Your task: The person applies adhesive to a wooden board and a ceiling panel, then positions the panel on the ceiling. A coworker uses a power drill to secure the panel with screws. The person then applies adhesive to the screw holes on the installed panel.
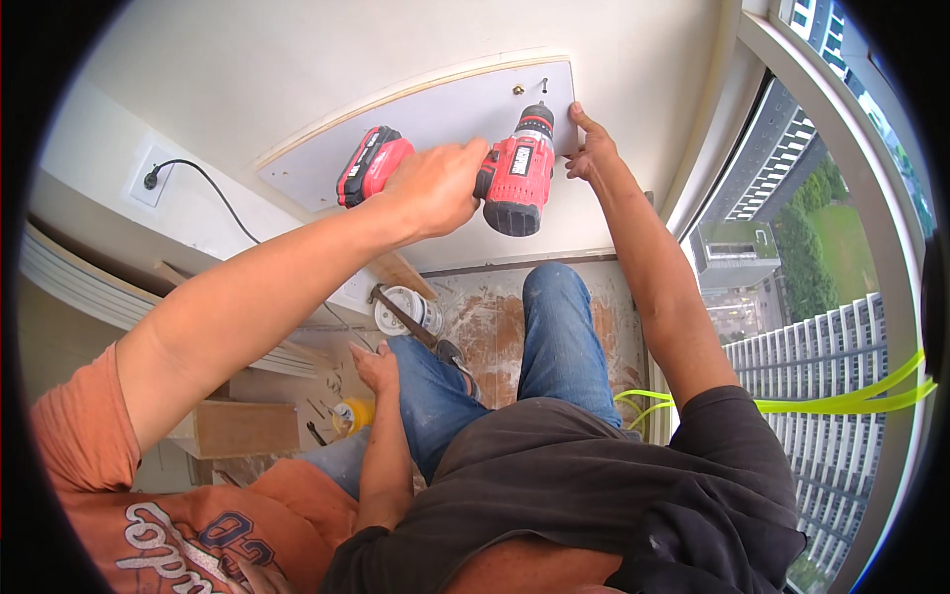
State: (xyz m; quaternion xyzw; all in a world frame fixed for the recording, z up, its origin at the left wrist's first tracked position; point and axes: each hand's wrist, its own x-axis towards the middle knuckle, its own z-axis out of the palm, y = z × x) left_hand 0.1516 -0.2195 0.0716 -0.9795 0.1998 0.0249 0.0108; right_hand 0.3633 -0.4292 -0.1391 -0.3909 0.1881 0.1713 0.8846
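Note:
My right hand [591,147] grips the right edge of a pale panel [445,99] with a curved plywood rim, which lies against the white wall. My left hand [376,368] is low beside my left knee, its fingers apart and nothing visible in them. From the left, a co-worker's hand [435,188] holds a red and black cordless drill [520,173] over the panel. The drill's chuck points at a dark screw [543,85] standing out of the panel. Left of that screw sits a small brass-coloured fitting [518,89].
The co-worker's orange shirt [287,505] is close on my left. A hammer [401,315] lies across a white bucket [416,307], near a yellow container [353,416]. A black cord [213,183] runs from a wall socket [151,176]. Window glass and frame [831,69] flank my right arm.

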